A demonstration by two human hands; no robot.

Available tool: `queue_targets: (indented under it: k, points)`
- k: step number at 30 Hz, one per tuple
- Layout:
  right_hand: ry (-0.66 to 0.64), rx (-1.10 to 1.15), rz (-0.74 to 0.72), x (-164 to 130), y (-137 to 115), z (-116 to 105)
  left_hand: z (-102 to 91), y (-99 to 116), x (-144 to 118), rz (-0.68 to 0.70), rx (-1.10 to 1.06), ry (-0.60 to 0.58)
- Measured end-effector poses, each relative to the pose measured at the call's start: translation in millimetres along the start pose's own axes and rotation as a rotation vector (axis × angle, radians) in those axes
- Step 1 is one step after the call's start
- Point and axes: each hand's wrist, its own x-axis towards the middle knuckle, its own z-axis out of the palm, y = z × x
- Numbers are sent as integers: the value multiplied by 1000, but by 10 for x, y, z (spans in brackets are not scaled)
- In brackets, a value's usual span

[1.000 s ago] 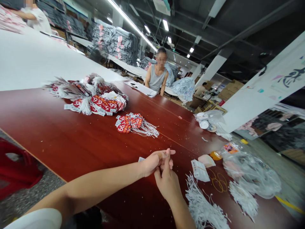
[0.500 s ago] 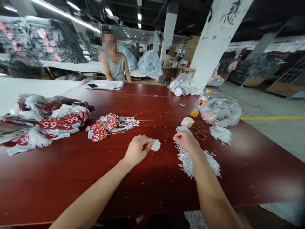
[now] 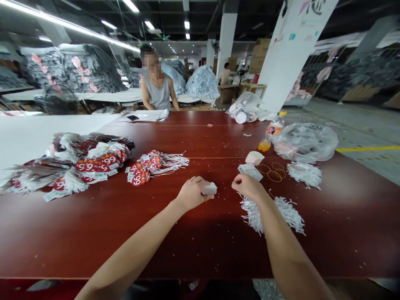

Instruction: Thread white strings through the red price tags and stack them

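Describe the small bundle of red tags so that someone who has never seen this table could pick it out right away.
On the dark red table, look just beyond and left of the left hand. The small bundle of red tags lies there alone, white strings fanned rightward, apart from the bigger heap of tags farther left.

Glossy dark-red wood table (image 3: 93, 225); white string bundle (image 3: 271, 210); crinkled clear plastic bag (image 3: 308, 141).

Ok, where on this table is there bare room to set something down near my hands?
The near strip of the red table in front of both hands is bare, as is the far middle between the red price tags and the orange bottle. It is crowded right of the right hand: white string bundles, rubber bands, plastic bag.
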Motion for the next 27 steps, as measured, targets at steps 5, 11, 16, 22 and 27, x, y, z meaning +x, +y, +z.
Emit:
queue_targets:
  k: [5, 11, 16, 22, 27]
  points:
    - [13, 488, -266, -263, -147, -152, 12, -27, 168, -64, -49, -124]
    - [-178, 598, -248, -449, -349, -282, 115, 83, 199, 40, 207, -90]
    - [-70, 562, -388, -431, -395, 54, 89, 129, 113, 54, 174, 62]
    - [73, 584, -529, -648, -581, 260, -226, 116, -350, -255, -489, 367]
    - [-40, 765, -369, -684, -717, 330, -151, 223, -563, -327, -822, 470]
